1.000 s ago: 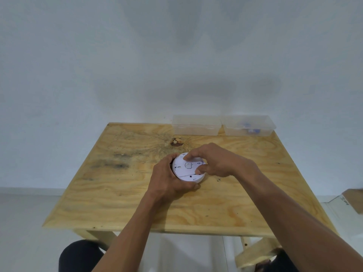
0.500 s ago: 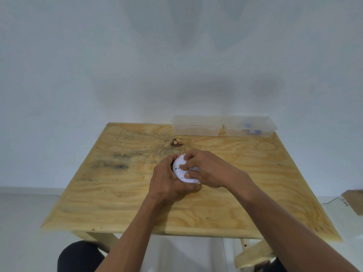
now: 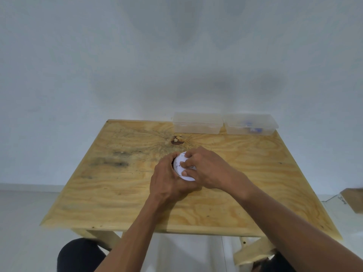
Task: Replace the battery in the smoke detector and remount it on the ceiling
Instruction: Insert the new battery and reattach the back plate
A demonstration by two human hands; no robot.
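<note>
A round white smoke detector (image 3: 180,165) sits at the middle of the wooden table (image 3: 121,197), its back face with small black markings turned up and toward me. My left hand (image 3: 168,181) wraps around its left and lower rim. My right hand (image 3: 206,169) lies over its right half, fingertips pressing on the white back face. Most of the detector is hidden under the two hands, and no battery shows.
Two clear lidded plastic boxes stand at the table's far edge: one (image 3: 197,123) looks empty, the right one (image 3: 250,124) holds small blue items. A dark knot (image 3: 177,140) marks the wood. A cardboard box (image 3: 352,199) lies on the floor at right.
My right hand has slid left across the detector's back, covering more of it. The detector has tilted so less of its white face shows. The left hand keeps its hold.
</note>
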